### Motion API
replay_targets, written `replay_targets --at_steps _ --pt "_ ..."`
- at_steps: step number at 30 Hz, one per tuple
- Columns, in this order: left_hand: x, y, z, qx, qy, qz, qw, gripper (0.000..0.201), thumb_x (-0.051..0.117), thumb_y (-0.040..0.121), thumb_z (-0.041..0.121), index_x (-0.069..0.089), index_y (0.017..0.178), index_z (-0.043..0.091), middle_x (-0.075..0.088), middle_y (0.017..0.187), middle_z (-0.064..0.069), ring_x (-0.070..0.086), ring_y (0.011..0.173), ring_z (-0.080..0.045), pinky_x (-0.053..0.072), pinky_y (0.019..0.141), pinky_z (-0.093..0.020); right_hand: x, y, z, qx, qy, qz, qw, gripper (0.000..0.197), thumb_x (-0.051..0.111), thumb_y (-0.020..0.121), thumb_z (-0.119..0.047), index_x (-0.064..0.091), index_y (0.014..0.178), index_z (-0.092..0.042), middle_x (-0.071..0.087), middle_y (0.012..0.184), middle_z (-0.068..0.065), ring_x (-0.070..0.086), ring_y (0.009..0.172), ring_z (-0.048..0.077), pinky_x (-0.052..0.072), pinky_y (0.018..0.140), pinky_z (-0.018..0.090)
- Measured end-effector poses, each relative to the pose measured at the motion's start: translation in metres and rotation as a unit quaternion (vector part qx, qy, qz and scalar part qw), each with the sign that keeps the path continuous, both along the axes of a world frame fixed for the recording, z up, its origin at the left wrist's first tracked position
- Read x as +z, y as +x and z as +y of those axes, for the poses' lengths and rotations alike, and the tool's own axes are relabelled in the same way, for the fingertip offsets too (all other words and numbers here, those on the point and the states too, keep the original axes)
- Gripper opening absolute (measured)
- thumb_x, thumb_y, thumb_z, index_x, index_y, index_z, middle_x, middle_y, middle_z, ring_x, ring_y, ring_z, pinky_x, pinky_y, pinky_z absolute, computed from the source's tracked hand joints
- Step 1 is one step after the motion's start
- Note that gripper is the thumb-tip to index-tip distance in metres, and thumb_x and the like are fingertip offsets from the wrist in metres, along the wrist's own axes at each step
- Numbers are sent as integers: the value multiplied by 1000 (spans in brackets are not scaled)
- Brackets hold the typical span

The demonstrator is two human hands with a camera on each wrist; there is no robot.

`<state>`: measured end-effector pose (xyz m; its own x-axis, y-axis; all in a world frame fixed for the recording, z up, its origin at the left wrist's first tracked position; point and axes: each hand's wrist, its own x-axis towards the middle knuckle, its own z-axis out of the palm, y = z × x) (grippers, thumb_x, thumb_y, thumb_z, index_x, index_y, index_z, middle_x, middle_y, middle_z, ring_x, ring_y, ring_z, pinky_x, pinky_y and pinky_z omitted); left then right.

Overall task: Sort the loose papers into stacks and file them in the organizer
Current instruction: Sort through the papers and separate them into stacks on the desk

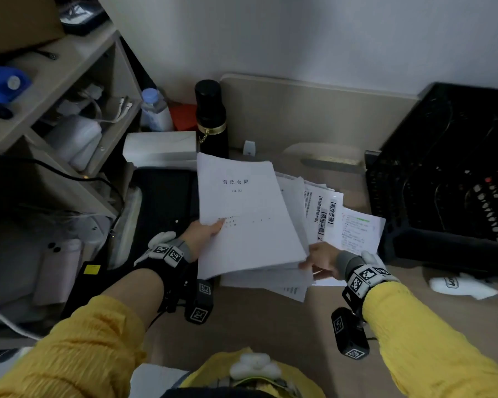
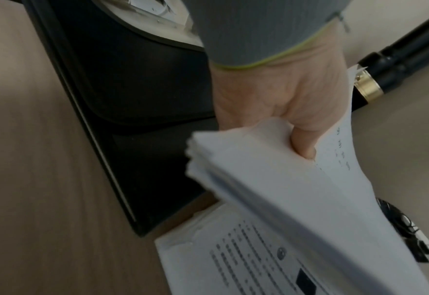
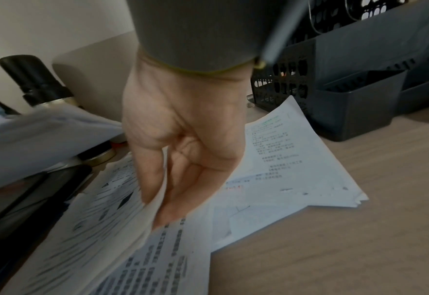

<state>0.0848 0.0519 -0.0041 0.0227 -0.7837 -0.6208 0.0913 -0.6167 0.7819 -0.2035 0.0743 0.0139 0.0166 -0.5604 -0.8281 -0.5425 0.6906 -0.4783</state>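
A thick white paper stack [image 1: 247, 214] with a printed title page is lifted above the desk. My left hand [image 1: 203, 234] grips its left edge, thumb on top; the left wrist view shows the same paper stack [image 2: 283, 175] clamped in my left hand [image 2: 278, 103]. My right hand [image 1: 318, 258] pinches a sheet at the pile's lower right corner, and in the right wrist view my right hand [image 3: 180, 151] holds that sheet [image 3: 155, 211] between thumb and fingers. Loose papers [image 1: 354, 231] lie fanned on the desk beneath. The black mesh organizer [image 1: 443, 173] stands at the right.
A black flask [image 1: 212, 119] with a gold band stands behind the papers, beside a water bottle [image 1: 154, 110] and a white box [image 1: 160, 147]. A black folder [image 1: 164, 196] lies left of the stack. Shelves [image 1: 64, 110] fill the left side. A dark grey bin [image 3: 354, 103] fronts the organizer.
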Motion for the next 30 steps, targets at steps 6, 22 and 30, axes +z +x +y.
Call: replay_targets --at_steps 6,22,30 --pt "-14 -6 11 -74 44 -88 992 48 65 91 18 52 132 -4 58 132 -18 57 118 -34 45 102 -42 6 8 18 116 77 29 990 21 45 95 0 56 113 0 67 97 7 66 101 18 55 91 40" --pt "-24 -7 5 -150 75 -136 976 48 65 90 23 54 131 1 60 130 -15 59 113 -28 47 101 -36 -24 22 3 -74 -50 -10 996 23 29 98 -12 45 115 -9 57 106 21 56 84 26 53 67 31" --pt "-28 -21 0 -175 86 -125 973 47 65 91 17 52 133 0 57 133 -16 56 122 -32 47 94 -34 -23 18 -2 -123 -50 -21 991 40 27 94 -2 50 123 -18 64 106 16 62 86 29 56 75 38"
